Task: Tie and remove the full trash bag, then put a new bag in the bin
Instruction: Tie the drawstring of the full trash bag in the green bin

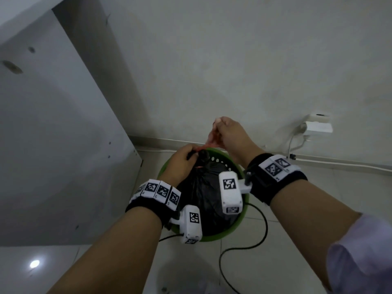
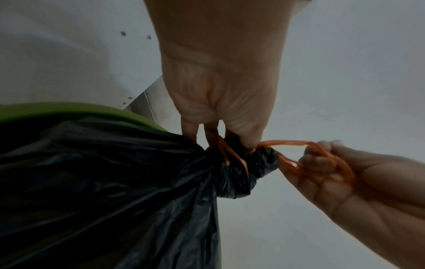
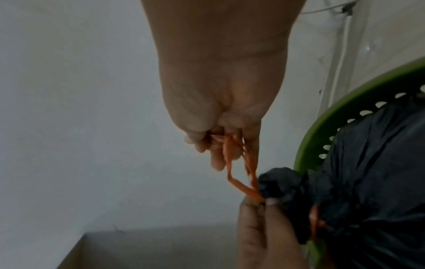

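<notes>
A full black trash bag [image 1: 203, 196] [image 2: 103, 182] [image 3: 372, 172] sits in a round green bin [image 1: 239, 172] [image 2: 69, 109] [image 3: 345, 102] on the floor. Its gathered neck [image 2: 248, 163] [image 3: 280, 183] is bound with an orange drawstring [image 1: 203, 147] [image 2: 285, 142] [image 3: 232, 174]. My left hand [image 1: 182, 160] [image 2: 230, 138] [image 3: 260, 218] pinches the neck and the string at the knot. My right hand [image 1: 224, 130] [image 2: 322, 163] [image 3: 218, 143] grips the string's loops, held up and away behind the neck, the string taut between both hands.
A white cabinet panel [image 1: 53, 134] stands close on the left of the bin. The wall [image 1: 212, 60] is right behind it, with a white plug and cord [image 1: 314, 128] at the right. A black cable [image 1: 244, 247] lies on the tiled floor in front.
</notes>
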A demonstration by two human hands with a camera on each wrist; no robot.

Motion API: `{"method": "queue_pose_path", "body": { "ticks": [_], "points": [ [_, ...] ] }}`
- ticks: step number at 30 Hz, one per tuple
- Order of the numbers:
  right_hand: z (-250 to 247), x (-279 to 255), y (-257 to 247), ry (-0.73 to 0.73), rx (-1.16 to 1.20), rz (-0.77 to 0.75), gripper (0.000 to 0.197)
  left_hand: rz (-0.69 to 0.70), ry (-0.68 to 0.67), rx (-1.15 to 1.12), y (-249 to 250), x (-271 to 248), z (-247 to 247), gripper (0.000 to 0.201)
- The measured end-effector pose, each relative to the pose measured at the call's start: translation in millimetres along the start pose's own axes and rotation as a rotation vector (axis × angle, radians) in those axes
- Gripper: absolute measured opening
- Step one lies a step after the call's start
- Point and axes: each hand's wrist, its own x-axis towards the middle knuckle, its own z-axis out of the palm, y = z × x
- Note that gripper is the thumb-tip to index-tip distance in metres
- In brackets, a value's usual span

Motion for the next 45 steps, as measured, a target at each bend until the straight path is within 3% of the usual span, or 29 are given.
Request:
{"method": "queue_pose_path", "body": {
  "ticks": [2, 4, 8, 11, 14, 16, 19, 22, 27, 31, 35, 39, 42, 45],
  "points": [
    [3.0, 1.4, 11.9, 0.022, -0.283, -0.054, 0.016, 0.028, -0.005, 0.048, -0.8, 2.8, 1.2, 0.024],
    [4.5, 1.4, 19.4, -0.014, -0.486, -0.097, 0.026, 0.074, -0.015, 0.129, -1.5, 4.4, 1.4, 0.023],
    [2.0, -0.8, 22.2, -0.224, -1.047, -0.174, 0.042, 0.144, -0.046, 0.268, -2.2, 6.2, 0.4, 0.025],
    [1.7, -4.1, 12.9, -0.261, -1.522, -0.272, 0.026, 0.209, -0.094, 0.415, -7.9, 7.7, 1.8, 0.026],
    [3.1, -7.6, 1.1, -0.252, -1.705, -0.31, 0.02, 0.232, -0.061, 0.441, -14.2, 9.5, -0.1, 0.024],
    [1.2, -8.6, -4.1, -0.215, -1.52, -0.244, 0.024, 0.232, -0.06, 0.442, -19.7, 9.5, -3.1, 0.023],
    [-3.8, -5.4, -8.3, -0.133, -0.977, -0.104, 0.033, 0.25, -0.116, 0.399, -18.3, 6.7, -4.0, 0.019],
    [-5.0, -8.7, -7.5, -0.01, -0.618, -0.02, 0.038, 0.167, -0.164, 0.287, -8.1, -3.6, -0.7, 0.011],
    [-6.3, -9.5, 15.8, 0.053, -0.492, -0.031, 0.036, -0.12, -0.287, 0.044, -0.5, -13.1, 3.5, 0.028],
    [0.4, -8.5, 24.4, 0.012, -0.182, 0.04, 0.038, 0.019, -0.175, 0.167, -0.6, -9.8, 6.3, 0.051],
    [6.0, -10.6, 20.1, -0.02, 0.093, 0.125, 0.04, -0.014, -0.187, 0.198, -12.2, -10.6, 7.9, 0.028],
    [0.6, -10.4, 22.0, -0.044, 0.064, 0.135, 0.039, -0.044, -0.249, 0.176, -17.8, -16.4, 9.2, 0.017],
    [-10.7, -3.6, 24.3, 0.014, 0.011, 0.125, 0.036, -0.046, -0.258, 0.128, -18.0, -13.9, 5.7, 0.03],
    [-9.2, 5.0, 25.2, 0.118, 0.122, 0.177, 0.029, -0.005, -0.162, 0.102, -20.4, -13.6, -1.3, 0.055]
  ]
}}
